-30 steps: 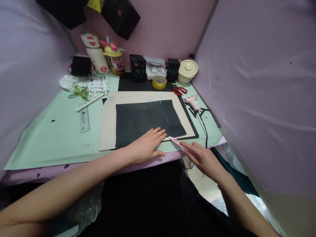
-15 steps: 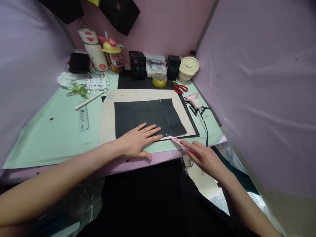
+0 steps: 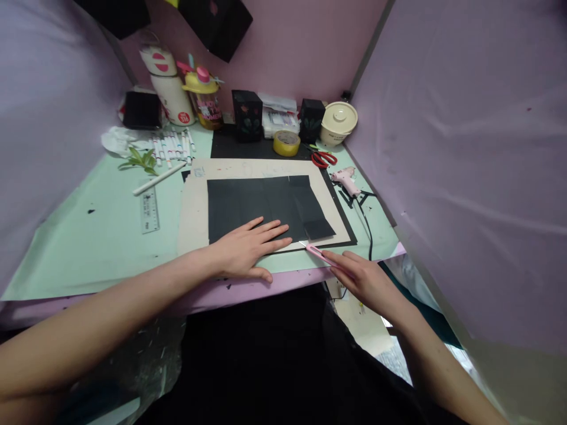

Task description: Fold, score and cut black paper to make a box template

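A creased sheet of black card [image 3: 248,203] lies on a pale beige board [image 3: 194,218], with short slits at its far and near edges toward the right. My left hand [image 3: 250,248] rests flat on the card's near edge, fingers spread. In my right hand [image 3: 358,274] is a pink craft knife [image 3: 318,254], gripped between thumb and fingers. Its blade points left and sits at the card's near edge, close to the near slit and just right of my left fingertips. Whether the blade touches the card I cannot tell.
Right of the board lie a pink glue gun [image 3: 346,180] with its cord and red-handled scissors [image 3: 323,158]. Yellow tape [image 3: 286,143], black boxes [image 3: 247,116] and a lidded bowl [image 3: 339,123] stand behind. On the left are a clear ruler [image 3: 149,212], a white pen [image 3: 159,179] and several markers [image 3: 172,147].
My left hand has slid left along the card and its fingers have spread. The knife has stayed near the slit at the near edge, shifting only slightly.
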Available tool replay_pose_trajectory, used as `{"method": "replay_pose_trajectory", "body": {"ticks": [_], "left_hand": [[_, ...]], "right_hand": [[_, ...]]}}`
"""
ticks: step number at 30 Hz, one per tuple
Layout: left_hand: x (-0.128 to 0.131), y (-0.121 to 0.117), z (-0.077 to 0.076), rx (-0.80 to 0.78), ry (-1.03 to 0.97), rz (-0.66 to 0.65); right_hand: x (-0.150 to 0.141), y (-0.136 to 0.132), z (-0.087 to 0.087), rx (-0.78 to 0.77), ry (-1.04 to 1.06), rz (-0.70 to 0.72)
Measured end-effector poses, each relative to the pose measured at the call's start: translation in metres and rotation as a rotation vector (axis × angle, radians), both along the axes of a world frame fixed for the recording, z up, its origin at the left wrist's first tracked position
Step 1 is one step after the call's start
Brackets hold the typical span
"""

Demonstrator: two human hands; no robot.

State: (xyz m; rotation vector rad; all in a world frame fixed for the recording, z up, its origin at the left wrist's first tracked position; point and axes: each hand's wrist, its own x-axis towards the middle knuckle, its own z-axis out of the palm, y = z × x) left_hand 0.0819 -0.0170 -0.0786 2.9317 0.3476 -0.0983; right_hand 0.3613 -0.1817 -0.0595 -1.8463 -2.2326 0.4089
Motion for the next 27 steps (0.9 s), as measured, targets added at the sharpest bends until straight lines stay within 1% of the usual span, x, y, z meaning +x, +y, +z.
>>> {"method": "replay_pose_trajectory", "body": {"ticks": [5, 9, 15, 19, 27], "left_hand": [[0.0, -0.001, 0.003, 0.001, 0.022, 0.007], [0.001, -0.001, 0.004, -0.003, 0.031, 0.011], [0.001, -0.001, 0.002, -0.001, 0.014, 0.013], [0.0, -0.001, 0.001, 0.003, -0.003, 0.009], [0.001, -0.001, 0.002, -0.005, 0.007, 0.01]], "right_hand": [[-0.008, 0.001, 0.0, 0.0, -0.015, -0.023], [-0.011, 0.0, 0.0, 0.009, -0.039, 0.002], [-0.015, 0.0, 0.001, 0.023, -0.089, -0.018], [-0.014, 0.0, 0.003, 0.035, -0.088, 0.016], [-0.012, 0.003, 0.002, 0.026, -0.092, 0.025]]}}
